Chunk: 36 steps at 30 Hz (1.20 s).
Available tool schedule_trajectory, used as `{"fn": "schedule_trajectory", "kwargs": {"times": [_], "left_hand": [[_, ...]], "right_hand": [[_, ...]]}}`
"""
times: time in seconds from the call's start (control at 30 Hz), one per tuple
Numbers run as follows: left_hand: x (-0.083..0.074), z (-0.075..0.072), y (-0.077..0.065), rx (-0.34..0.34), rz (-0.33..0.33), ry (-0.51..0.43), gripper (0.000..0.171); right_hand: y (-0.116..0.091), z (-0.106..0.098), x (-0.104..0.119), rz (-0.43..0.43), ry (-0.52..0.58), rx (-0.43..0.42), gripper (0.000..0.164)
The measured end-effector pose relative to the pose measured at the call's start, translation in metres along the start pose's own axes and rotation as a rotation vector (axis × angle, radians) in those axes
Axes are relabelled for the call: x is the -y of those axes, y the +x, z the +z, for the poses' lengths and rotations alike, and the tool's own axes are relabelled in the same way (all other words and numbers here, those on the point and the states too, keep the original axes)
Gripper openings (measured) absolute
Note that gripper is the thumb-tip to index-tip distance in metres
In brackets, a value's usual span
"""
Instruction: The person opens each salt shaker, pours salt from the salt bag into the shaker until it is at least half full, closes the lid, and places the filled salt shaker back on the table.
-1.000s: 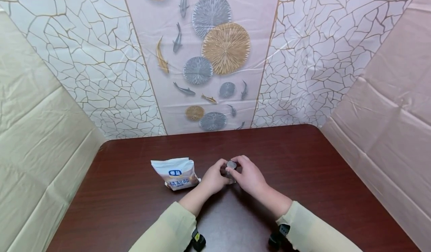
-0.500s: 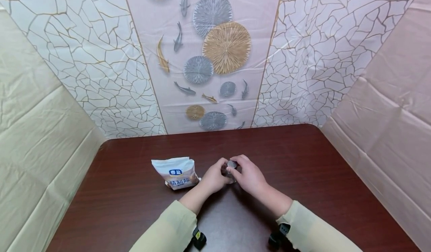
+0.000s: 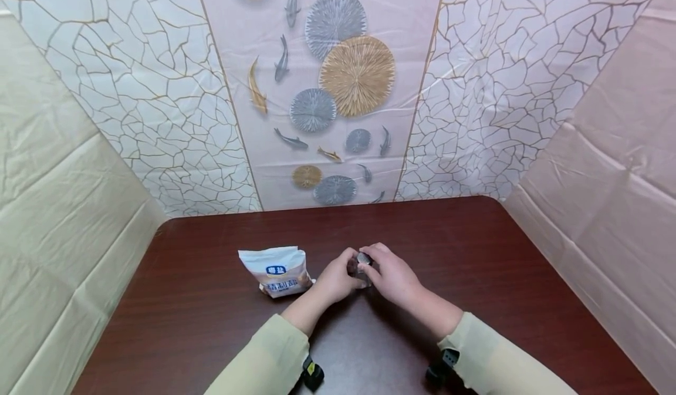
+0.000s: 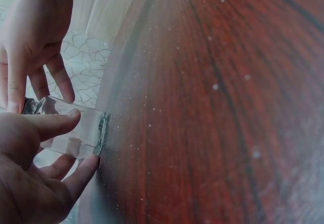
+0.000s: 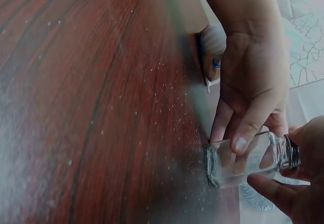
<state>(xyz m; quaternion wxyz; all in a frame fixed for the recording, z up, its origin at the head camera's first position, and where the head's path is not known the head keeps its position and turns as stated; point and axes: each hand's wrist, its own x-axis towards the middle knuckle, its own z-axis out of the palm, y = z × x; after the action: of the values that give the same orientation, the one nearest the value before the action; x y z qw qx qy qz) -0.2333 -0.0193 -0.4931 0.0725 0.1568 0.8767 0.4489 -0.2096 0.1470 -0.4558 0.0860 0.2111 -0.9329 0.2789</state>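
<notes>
A small clear glass jar (image 5: 225,171) stands upright on the brown table, its base touching the surface. My left hand (image 3: 334,279) grips the jar's body, thumb on one side and fingers on the other. Around the grey metal lid (image 3: 364,258) at the jar's top, my right hand (image 3: 395,274) curls its thumb and fingers. The left wrist view shows the glass body (image 4: 91,120) between my left thumb and fingers; no contents can be made out. To the left of my left hand sits a white bag of salt (image 3: 280,270), upright with its top folded.
The dark red-brown table (image 3: 200,324) has small white specks on it in both wrist views. Beyond its far edge hangs a patterned cloth (image 3: 327,148), with plain beige cloth walls (image 3: 68,207) at the sides.
Both hands stay at the jar. The right hand and forearm have shifted very slightly, with the fingers turning a little at the lid. The bag of salt has not moved.
</notes>
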Motion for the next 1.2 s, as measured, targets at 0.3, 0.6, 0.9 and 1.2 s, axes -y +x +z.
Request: {"fn": "schedule_trajectory", "kwargs": {"times": [0.3, 0.6, 0.9, 1.2], "left_hand": [[0.002, -0.004, 0.000, 0.014, -0.026, 0.008, 0.044], [0.001, -0.003, 0.000, 0.013, -0.016, -0.003, 0.044], [-0.002, -0.001, 0.001, 0.021, -0.039, 0.001, 0.045], [-0.003, -0.002, 0.001, 0.020, -0.049, -0.005, 0.045]], "right_hand": [[0.000, -0.001, -0.003, -0.043, -0.009, 0.063, 0.044], [0.001, -0.005, -0.005, -0.055, 0.005, 0.083, 0.041], [0.005, -0.011, -0.006, 0.036, 0.027, 0.087, 0.045], [0.012, -0.011, 0.004, 0.146, -0.017, 0.016, 0.040]]}}
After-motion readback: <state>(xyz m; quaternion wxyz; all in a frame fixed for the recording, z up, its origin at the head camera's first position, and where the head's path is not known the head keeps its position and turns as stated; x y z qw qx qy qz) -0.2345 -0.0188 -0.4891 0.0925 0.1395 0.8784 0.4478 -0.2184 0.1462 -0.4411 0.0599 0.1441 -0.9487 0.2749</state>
